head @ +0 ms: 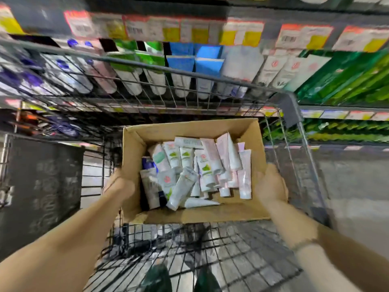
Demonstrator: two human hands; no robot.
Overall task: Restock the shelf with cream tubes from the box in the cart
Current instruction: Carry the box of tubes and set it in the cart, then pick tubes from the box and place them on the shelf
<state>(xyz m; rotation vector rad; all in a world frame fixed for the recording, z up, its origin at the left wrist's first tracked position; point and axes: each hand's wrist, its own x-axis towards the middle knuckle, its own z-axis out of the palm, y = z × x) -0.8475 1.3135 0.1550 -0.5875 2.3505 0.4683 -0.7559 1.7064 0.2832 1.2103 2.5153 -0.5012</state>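
Head view: cardboard box [250, 131] sits inside wire cart [294, 106], flaps open, holding a loose pile of cream tubes [195, 171], mostly white, pink and green-printed. Left hand [119, 183] grips the box's left wall; right hand [270, 183] grips its right wall, fingers curled over the cardboard. Frame motion-blurred. Shelf [189, 108] beyond the cart carries rows of tubes and boxes under price labels [134, 28].

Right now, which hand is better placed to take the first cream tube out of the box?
Probably the right hand. Both hands hold the sides of the box, but the pink tubes stand against the right wall, right next to it. The left hand is beside darker, lower-lying tubes.
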